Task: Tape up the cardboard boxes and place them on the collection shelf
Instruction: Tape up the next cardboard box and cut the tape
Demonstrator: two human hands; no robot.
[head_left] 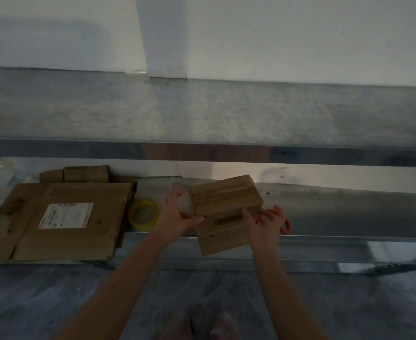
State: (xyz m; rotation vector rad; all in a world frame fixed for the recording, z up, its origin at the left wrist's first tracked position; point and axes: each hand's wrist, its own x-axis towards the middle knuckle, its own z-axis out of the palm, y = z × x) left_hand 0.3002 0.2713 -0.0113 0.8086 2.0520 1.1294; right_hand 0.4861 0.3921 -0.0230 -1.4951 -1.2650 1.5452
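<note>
On the lower shelf (337, 207), flattened cardboard (74, 217) lies at the nine o'clock side, with a yellow tape roll (144, 212) just beside it at its three o'clock. Next is the left hand (177, 214): its grip is wide, the fingers nearly straight, and only the thumb touches the lower left corner of the cardboard box (226, 200), which is tilted over the front edge of the shelf. At three o'clock of the box, the right hand (266, 224) closes its grip on the right corner, thumb on the barcode face and fingers behind, and an orange object (285, 225) lies just behind this hand.
</note>
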